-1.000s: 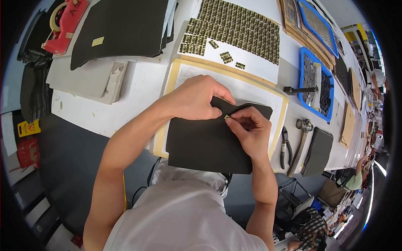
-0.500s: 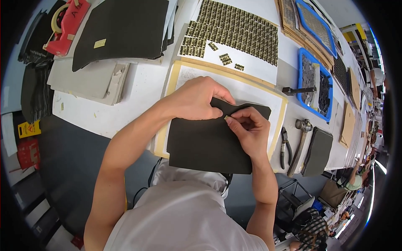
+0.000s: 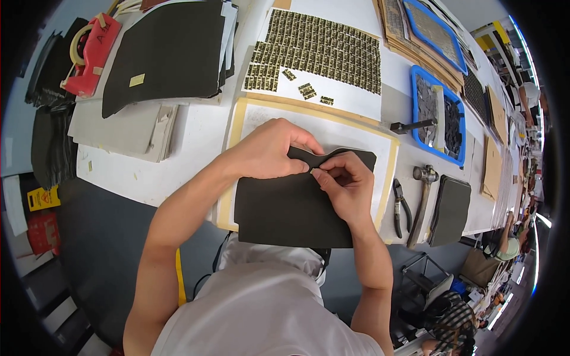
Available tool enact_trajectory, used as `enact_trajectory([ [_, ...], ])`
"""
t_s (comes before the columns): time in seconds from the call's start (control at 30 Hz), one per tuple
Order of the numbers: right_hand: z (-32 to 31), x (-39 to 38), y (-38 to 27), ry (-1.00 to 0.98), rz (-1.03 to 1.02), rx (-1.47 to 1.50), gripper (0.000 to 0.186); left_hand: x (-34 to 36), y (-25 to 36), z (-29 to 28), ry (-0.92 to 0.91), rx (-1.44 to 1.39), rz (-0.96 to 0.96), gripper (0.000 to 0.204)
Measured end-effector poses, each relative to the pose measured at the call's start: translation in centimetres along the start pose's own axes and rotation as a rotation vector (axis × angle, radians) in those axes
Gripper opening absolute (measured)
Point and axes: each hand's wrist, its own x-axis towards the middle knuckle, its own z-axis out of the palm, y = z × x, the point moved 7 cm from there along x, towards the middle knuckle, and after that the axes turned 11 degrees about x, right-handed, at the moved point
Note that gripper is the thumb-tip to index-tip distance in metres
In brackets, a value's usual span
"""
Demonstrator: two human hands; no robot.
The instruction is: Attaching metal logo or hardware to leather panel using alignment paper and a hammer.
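Observation:
A black flexible sheet (image 3: pixel 285 207), perhaps leather, lies over a white board (image 3: pixel 261 113) edged with yellow tape, its near part overhanging the table edge. My left hand (image 3: pixel 270 151) is closed on its far edge, thumb on top and fingers behind, and the edge bows up there. Beside it, my right hand (image 3: pixel 347 184) pinches the same edge with thumb and forefinger. A tiny pale, gold-looking piece (image 3: pixel 313 171) shows at the right thumb tip; most of it is hidden. Beyond the board, rows of small black-and-gold tags (image 3: pixel 323 50) cover a white sheet, with several lying loose.
To the right lie pliers (image 3: pixel 402 207), a hammer (image 3: pixel 423 199), a stack of black pieces (image 3: pixel 451 210) and a blue basket (image 3: pixel 462 157) of dark scraps with a black-headed tool (image 3: pixel 412 126) against it. Left are black sheets (image 3: pixel 166 53), grey boards (image 3: pixel 119 133) and a red tape dispenser (image 3: pixel 98 56).
The view has shifted slightly, so the table things sit a little further left. Both hands keep their grip on the sheet's edge; the small piece shows less at the right thumb.

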Motion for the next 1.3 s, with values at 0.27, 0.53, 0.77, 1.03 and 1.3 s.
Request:
enact_trajectory([
  [0.27,-0.4,0.3,-1.7,-0.018,-0.093,-0.236,0.017,-0.1,0.7,-0.2,-0.033,-0.060,0.029,0.035],
  [0.53,-9.2,-0.9,-3.9,0.621,-0.340,-0.326,0.025,-0.5,1.0,-2.5,-0.059,-0.018,0.049,0.034],
  [0.77,-6.3,0.5,-3.6,0.244,-0.147,0.096,0.047,-0.9,1.3,-3.6,0.003,-0.041,0.058,0.037],
  [1.03,-5.8,-0.6,-3.4,0.315,-0.147,-0.086,0.017,-1.1,1.7,-2.7,0.071,0.005,0.034,0.045],
  [1.3,-5.3,-0.7,-3.7,0.278,-0.238,0.028,0.015,-1.0,1.7,-2.6,0.144,0.089,-0.027,0.043],
])
